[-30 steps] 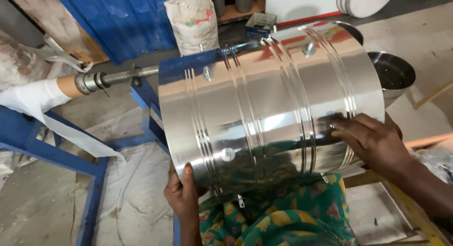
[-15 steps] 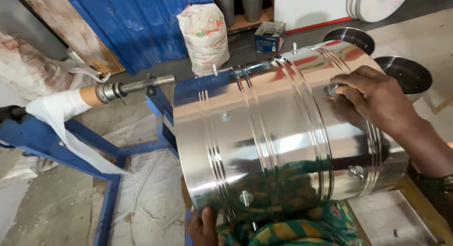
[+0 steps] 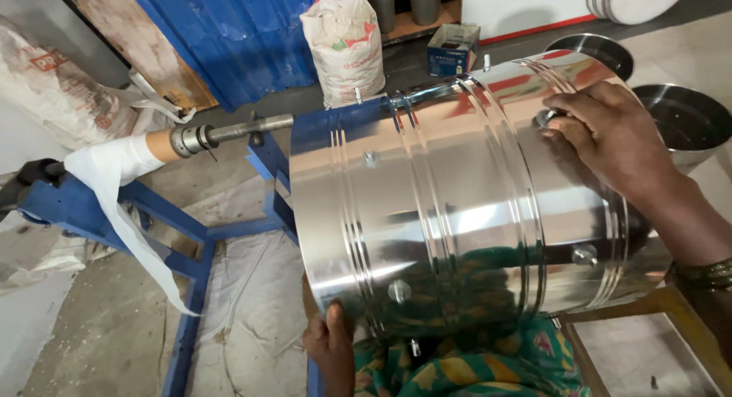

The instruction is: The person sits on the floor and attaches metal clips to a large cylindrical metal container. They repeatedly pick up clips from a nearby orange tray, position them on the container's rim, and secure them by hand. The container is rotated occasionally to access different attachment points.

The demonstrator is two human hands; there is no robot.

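Note:
A large shiny steel drum [image 3: 450, 206] with ribbed bands and small bolts lies on its side across my lap in the head view. At the drum's lower left rim my left hand [image 3: 329, 344] grips the edge, thumb on the metal. On the drum's upper right side rests my right hand [image 3: 610, 142], its fingers closed around a small metal knob [image 3: 546, 117] on the wall. Green patterned cloth [image 3: 473, 366] shows below the drum.
A blue metal stand [image 3: 183, 237] with a horizontal shaft [image 3: 236, 130] and a roll of white film [image 3: 114, 184] is at left. A white sack [image 3: 345, 46] and small blue box [image 3: 453, 49] stand behind. Steel bowls [image 3: 686, 123] sit at right, a wooden frame [image 3: 671, 305] below.
The drum has shifted and turned in my lap. My right hand went from the drum's lower right side up to the knob near its top right.

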